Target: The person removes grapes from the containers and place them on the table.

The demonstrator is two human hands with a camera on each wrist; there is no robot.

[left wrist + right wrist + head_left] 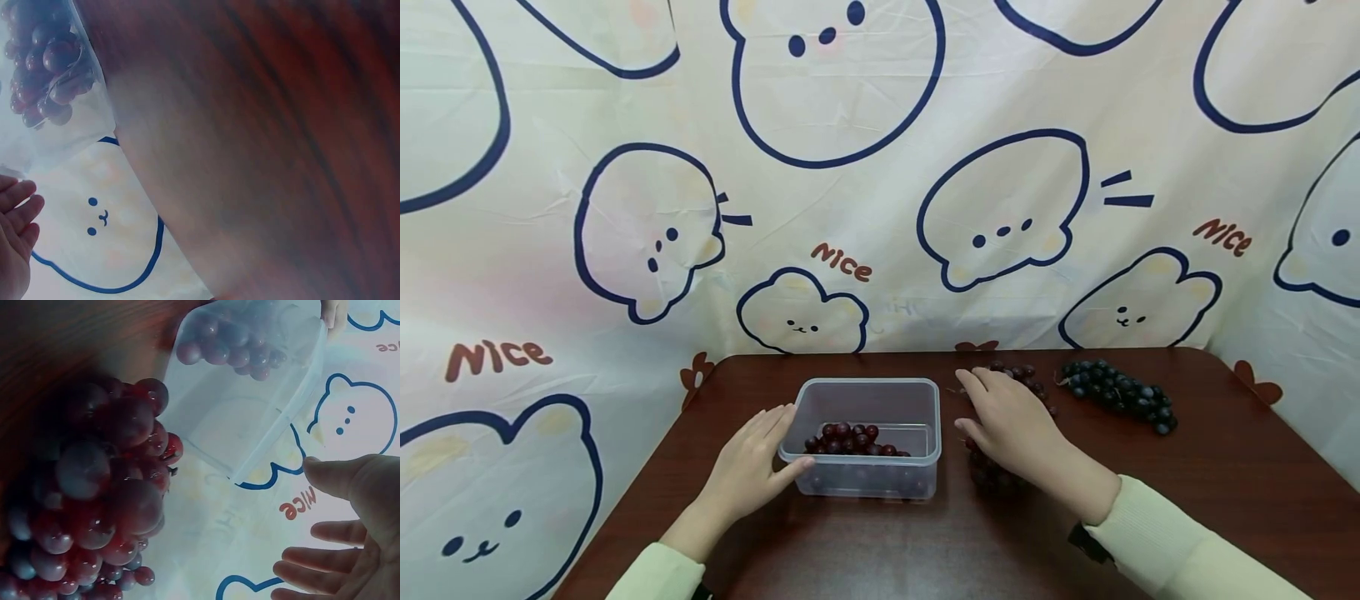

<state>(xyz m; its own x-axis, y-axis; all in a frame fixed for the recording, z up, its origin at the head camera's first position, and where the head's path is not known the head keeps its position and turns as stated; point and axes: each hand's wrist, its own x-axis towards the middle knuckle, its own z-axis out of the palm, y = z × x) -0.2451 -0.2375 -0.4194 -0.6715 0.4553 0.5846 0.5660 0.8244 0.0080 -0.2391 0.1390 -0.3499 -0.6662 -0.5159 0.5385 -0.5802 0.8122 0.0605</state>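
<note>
A clear plastic container stands on the table with a bunch of red grapes lying inside it. My left hand rests at the container's left side, thumb by the front rim and fingers along the left rim. To the right of the container my right hand is over red grapes, partly hiding them. In the right wrist view its fingers are spread and hold nothing, apart from the large red bunch.
A bunch of dark grapes lies at the back right of the brown table. More red grapes show behind the right hand. A patterned cloth hangs just behind the table and along its sides.
</note>
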